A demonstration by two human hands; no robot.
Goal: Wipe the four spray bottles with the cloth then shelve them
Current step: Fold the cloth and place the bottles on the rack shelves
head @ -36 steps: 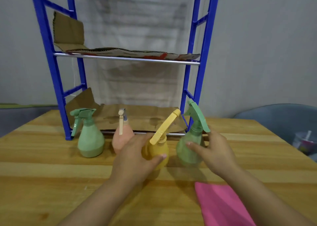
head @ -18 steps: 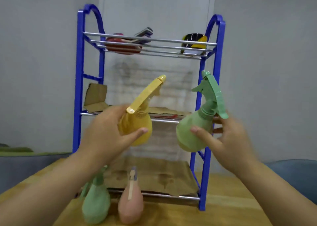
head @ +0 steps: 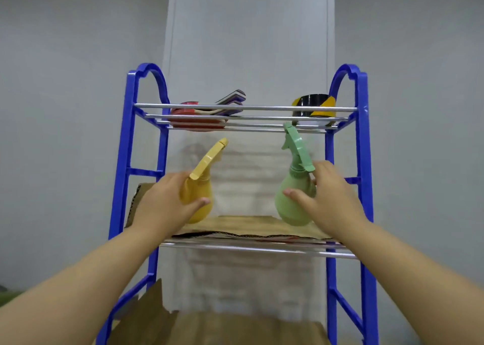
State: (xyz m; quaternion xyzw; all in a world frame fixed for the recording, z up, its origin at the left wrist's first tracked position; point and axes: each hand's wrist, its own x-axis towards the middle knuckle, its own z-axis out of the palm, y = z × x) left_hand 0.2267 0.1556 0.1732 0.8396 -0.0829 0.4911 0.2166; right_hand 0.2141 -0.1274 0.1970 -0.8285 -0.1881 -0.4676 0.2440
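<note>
The shelving step is judged to be in hand. Two spray bottles are held up at the middle tier of the blue rack (head: 123,177), which fills the centre of the frame.

The yellow bottle (head: 197,200) is gripped round its body by the left hand (head: 167,208), just left of centre; the thumb is wrapped across the front of the bottle and the nozzle is tilted up and to the right. The green bottle (head: 294,203) is gripped the same way by the right hand (head: 330,200), just right of centre, and is held nearly upright, its spray head reaching close to the bars of the top tier. So each grip is clamped on a bottle, neither being loose or apart.

The bottoms of both bottles are seen at, or barely above, the cardboard sheet (head: 248,224) that lines the middle tier; whether they are touching it cannot be told. On the top tier, a red paddle (head: 193,114) is lain at the upper left and a roll of black and yellow tape (head: 314,106) at the upper right. The other two bottles and the cloth are not in view.

For the next move, each bottle needs to be set flat on the cardboard, the yellow one being righted first, before the grips are released. Care is called for with the green spray head under the top bars, and with the loose cardboard, which may be shifted.
</note>
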